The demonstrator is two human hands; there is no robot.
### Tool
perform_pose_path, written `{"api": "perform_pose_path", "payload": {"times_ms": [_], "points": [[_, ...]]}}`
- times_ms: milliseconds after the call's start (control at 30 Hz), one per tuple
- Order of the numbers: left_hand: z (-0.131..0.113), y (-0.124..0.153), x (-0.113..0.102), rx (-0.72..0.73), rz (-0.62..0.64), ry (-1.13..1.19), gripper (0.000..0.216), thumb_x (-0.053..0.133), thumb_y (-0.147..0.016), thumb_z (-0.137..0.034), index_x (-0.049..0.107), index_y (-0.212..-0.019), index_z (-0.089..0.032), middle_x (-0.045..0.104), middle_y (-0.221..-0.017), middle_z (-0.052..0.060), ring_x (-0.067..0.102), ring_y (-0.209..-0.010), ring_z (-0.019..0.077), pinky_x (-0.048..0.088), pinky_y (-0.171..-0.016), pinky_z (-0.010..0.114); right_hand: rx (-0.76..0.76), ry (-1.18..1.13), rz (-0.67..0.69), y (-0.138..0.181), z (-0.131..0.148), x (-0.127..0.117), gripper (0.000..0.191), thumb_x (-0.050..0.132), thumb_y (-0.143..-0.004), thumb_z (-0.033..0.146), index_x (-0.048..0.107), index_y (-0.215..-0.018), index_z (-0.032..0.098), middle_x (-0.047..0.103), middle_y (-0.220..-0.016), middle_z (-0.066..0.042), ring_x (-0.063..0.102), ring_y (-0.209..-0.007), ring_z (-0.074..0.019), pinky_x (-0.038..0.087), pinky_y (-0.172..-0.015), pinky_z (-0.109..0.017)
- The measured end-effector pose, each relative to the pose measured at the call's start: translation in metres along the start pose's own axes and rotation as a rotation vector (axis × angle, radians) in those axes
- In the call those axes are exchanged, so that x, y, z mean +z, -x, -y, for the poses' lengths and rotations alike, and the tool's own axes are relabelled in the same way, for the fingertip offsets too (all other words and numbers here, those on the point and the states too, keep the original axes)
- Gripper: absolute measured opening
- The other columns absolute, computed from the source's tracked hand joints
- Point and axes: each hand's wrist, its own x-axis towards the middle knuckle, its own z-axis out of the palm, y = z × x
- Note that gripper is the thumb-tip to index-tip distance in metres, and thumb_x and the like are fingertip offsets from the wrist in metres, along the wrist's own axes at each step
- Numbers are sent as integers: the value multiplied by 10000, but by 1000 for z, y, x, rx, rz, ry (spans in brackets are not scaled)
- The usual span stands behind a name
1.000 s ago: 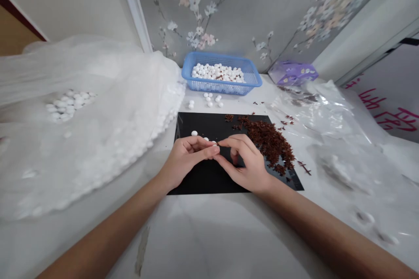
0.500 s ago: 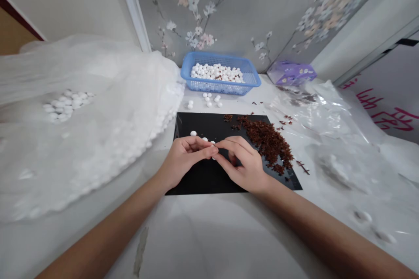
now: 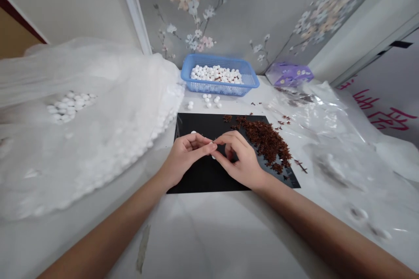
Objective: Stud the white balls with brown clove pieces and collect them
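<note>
In the head view, the left hand (image 3: 186,152) and the right hand (image 3: 240,157) are meeting fingertip to fingertip over a flat, black, rectangular board (image 3: 193,178). A small, smooth, white ball (image 3: 213,157) is showing only as a sliver just below the joined fingertips, between the two hands and about equally near to each. Too little of it is showing to make out a long axis. The left hand is drawing thumb and fingers together in a pinch; the right hand is curving thumb and forefinger towards the same spot. The fingers are hiding the contact, so I cannot tell which hand is gripping the ball, or whether either is pinching a brown piece.

A heap of reddish-brown, star-shaped, dry-looking pieces (image 3: 266,141) is lying beyond and to the right of the right hand, the nearer one, its long axis running from far left to near right. A blue, rectangular, perforated plastic basket (image 3: 225,89) holding more white balls is standing past the board's far edge.

Against the previous frame, the right knuckles are sitting slightly higher in view, and the left hand is covering more of the white balls beyond it: only one white top (image 3: 193,132) is clearly peeking out. The heap is looking unchanged.
</note>
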Motion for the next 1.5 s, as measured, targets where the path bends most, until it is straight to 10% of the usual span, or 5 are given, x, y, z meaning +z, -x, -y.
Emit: {"api": "perform_pose_path", "payload": {"times_ms": [267, 500, 933, 1367, 1500], "points": [[-2, 4, 4, 159, -109, -267, 192, 539, -804, -374, 555, -792, -184, 547, -718, -7, 475, -604, 102, 379, -538, 224, 133, 132, -256, -34, -32, -4, 58, 569, -800, 245, 588, -799, 190, 545, -819, -31, 498, -641, -132, 449, -552, -276], [-1, 15, 12, 367, -268, -916, 99, 520, -773, -268, 533, -700, -202, 465, -597, -26, 462, -655, 140, 343, -594, 258, 261, 476, -96, -77, -85, 4, 96, 641, -738, 262, 644, -762, 169, 582, -819, -79, 514, -875, -258, 437, -792, -396], [1, 14, 10, 253, -229, -968, 87, 535, -747, -268, 577, -693, -216, 514, -602, -11, 488, -678, 168, 353, -570, 265, 269, 482, -29, -101, -100, 14, 66, 592, -731, 170, 642, -775, 170, 588, -903, -98, 519, -903, -263, 434, -786, -387], [3, 11, 7, 243, -185, -539, 270, 491, -833, -335, 548, -1062, -205, 575, -778, -9, 527, -640, 118, 398, -575, 242, 252, 80, -151, -23, -2, 2, 130, 616, -791, 279, 591, -890, 199, 546, -570, 52, 440, -448, -86, 377, -459, -215], [3, 7, 5, 198, -78, -399, 284, 489, -843, -401, 602, -999, -192, 634, -865, 22, 575, -710, 130, 412, -571, 231, 135, 50, -114, -7, 2, 4, 64, 595, -798, 194, 559, -851, 202, 660, -876, -5, 427, -456, -57, 419, -486, -206]]}}
